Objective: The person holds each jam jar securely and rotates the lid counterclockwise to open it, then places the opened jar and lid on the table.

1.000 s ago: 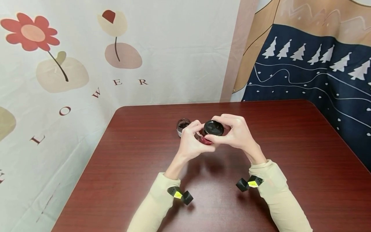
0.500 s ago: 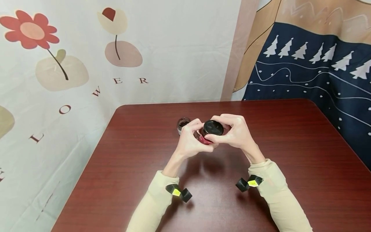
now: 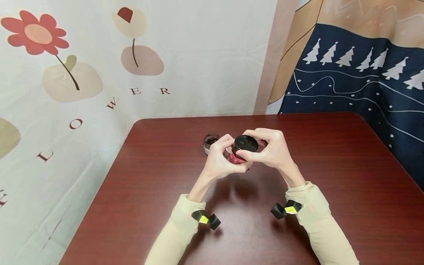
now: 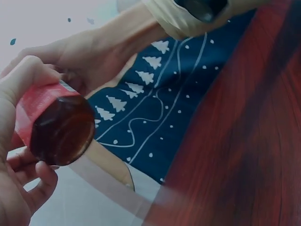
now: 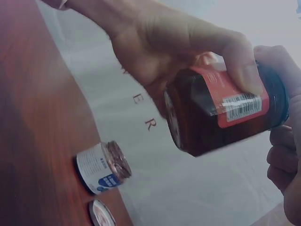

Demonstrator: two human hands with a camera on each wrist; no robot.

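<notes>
A dark glass jar with a red label (image 3: 235,159) is held up over the table, tilted in the wrist views. My left hand (image 3: 219,159) grips its body, the thumb lying across the label near a barcode (image 5: 242,107) in the right wrist view. On the jar's mouth is a black lid (image 3: 246,142), its rim pinched between the thumb and fingers of my right hand (image 3: 273,150). The dark base of the jar (image 4: 66,132) faces the left wrist camera. Just behind my left hand stands a second jar (image 3: 210,141), lidless, with a white and blue label (image 5: 98,168).
A loose lid (image 5: 101,214) lies beside the second jar in the right wrist view. The reddish-brown table (image 3: 159,184) has rounded far corners. Past its far edge hang a pale flower-print cloth (image 3: 205,59) and a navy cloth with white trees (image 3: 344,84).
The black lid has turned and tipped slightly under my right hand, which has shifted a little. My left hand keeps its grip on the jar. The second jar stays put.
</notes>
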